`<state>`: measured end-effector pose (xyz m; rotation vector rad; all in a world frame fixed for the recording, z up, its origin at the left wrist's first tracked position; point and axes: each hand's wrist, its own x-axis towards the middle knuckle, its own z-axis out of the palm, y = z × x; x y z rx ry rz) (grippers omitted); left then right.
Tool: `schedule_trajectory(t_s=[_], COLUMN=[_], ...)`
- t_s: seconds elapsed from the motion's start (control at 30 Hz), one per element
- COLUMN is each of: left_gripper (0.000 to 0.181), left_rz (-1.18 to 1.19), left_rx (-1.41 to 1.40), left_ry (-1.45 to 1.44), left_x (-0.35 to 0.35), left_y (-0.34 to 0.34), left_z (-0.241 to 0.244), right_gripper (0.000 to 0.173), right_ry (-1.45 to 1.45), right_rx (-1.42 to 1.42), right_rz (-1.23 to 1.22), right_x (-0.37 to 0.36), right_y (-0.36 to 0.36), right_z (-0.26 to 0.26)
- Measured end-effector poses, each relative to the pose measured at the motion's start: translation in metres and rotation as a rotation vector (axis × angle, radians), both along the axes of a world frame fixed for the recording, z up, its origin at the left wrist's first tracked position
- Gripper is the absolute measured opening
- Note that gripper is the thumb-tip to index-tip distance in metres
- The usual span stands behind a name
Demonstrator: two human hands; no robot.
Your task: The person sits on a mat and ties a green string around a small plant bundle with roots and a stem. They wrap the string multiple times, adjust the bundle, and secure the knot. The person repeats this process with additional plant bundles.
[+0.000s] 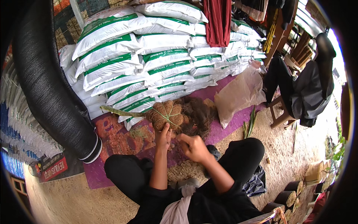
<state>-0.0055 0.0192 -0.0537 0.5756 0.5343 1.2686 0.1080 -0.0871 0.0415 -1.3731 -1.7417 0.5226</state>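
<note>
A ball of brown plant fibre [165, 114], bound with green twine that crosses on its face, is held up by my left hand [164, 137]. A long green leaf [123, 111] sticks out of the ball on its left side. My right hand [193, 147] is curled just to the right and below, apart from the ball; whether it pinches a strand of twine cannot be told. Behind and right of the ball lies a heap of loose dark fibre [200, 114]. Loose green twine [137, 132] rests on the printed sheet to the left.
White and green sacks [167, 56] are stacked beyond the purple mat [223, 131]. A clear plastic bag [240, 92] stands at the right, near cut leaves [249, 123]. Another person [310, 89] sits on a stool [281, 113]. A black mesh roll [53, 84] leans at the left.
</note>
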Motion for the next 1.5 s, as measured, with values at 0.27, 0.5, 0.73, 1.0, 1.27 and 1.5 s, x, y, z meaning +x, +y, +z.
schedule_trajectory(t_s=[0.27,0.5,0.73,1.0,1.27,1.5], left_gripper=[0.061,0.062,0.061,0.064,0.064,0.050], left_rz=[-0.164,-0.202,-0.261,-0.289,-0.290,-0.228], left_rx=[0.066,0.175,0.202,0.279,0.260,0.024], left_ry=[0.169,0.045,0.141,0.102,0.071,0.050], left_x=[-0.004,0.000,-0.010,-0.013,-0.024,-0.036], left_y=[-0.006,-0.013,-0.015,-0.029,-0.030,-0.028], left_z=[0.001,0.016,0.027,0.042,0.038,0.021], right_gripper=[0.027,0.010,0.008,0.013,0.021,0.020], right_ry=[-0.424,-0.282,-0.199,-0.099,-0.115,0.321], right_rx=[0.222,0.316,0.241,-0.058,-0.240,-0.791], right_rz=[-0.043,-0.039,-0.062,0.035,0.254,0.226], right_x=[0.030,0.045,0.053,0.061,0.064,0.057], right_y=[0.022,0.056,0.064,0.096,0.131,0.146], right_z=[0.057,0.075,0.093,0.088,0.071,0.023])
